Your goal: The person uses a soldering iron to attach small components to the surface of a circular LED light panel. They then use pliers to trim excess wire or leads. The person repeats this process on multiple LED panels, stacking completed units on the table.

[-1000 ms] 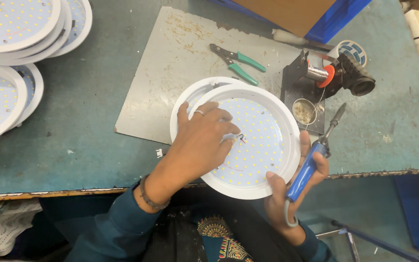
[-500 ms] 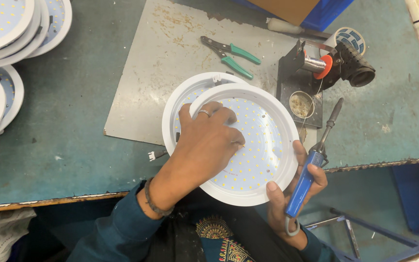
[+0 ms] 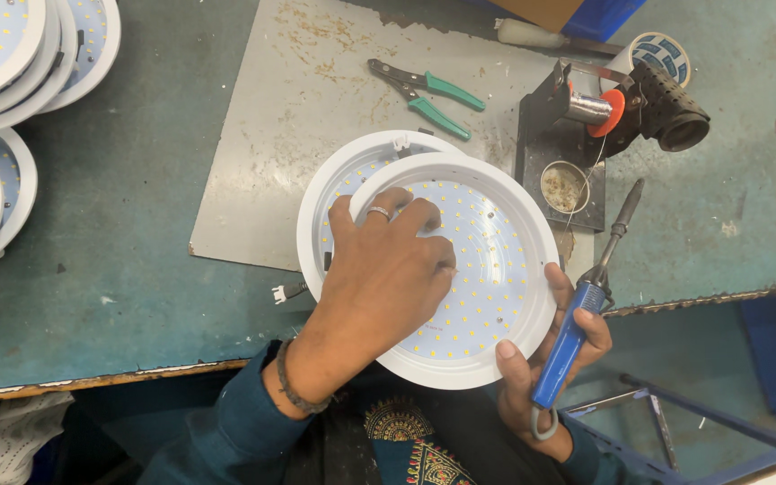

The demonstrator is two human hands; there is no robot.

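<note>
From the head view, a worn teal workbench [image 3: 127, 224] fills the scene, with a scratched grey metal sheet [image 3: 316, 117] laid on it. On that sheet sits the round white LED light panel [image 3: 487, 269], stacked on a second white round fitting [image 3: 339, 184]. Just beyond the panel lie green-handled pliers [image 3: 428, 94]; to the right of the panel stands a black soldering stand [image 3: 586, 126] with its small round tin [image 3: 565, 187]. Well left of the panel, more white round light panels [image 3: 11, 54] are piled up. The left hand [image 3: 388, 278] lies flat, fingers spread, pressing on the panel's dotted face. The right hand [image 3: 550, 359] wraps closed around a blue-handled soldering iron [image 3: 581, 310], thumb touching the panel's rim.
</note>
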